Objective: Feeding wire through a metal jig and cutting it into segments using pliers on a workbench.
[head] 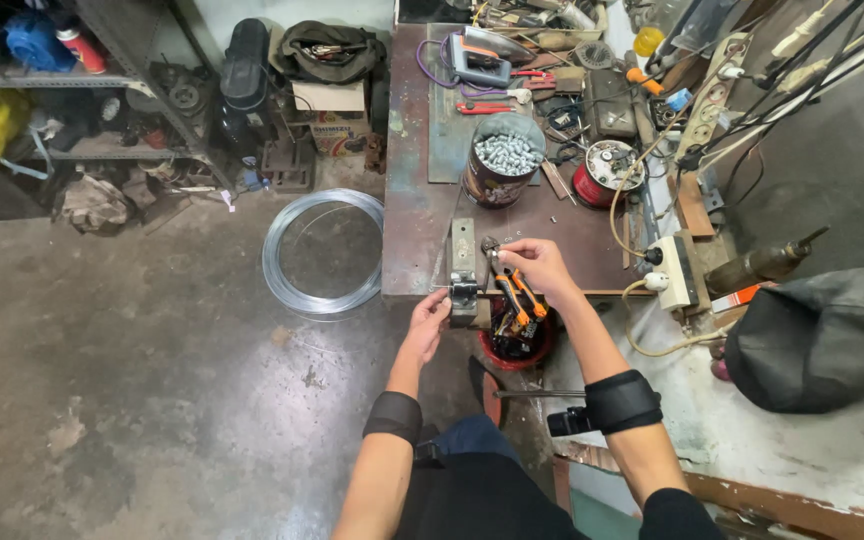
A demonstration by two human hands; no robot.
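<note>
At bench edge: right hand [537,265] grips pliers [512,285].

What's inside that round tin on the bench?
The tin is filled to the top with small silvery metal pieces. Whatever lies under that top layer is covered.

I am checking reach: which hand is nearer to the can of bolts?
Right. The right hand holds pliers just below the can; the left hand is lower, at the bench edge.
</note>
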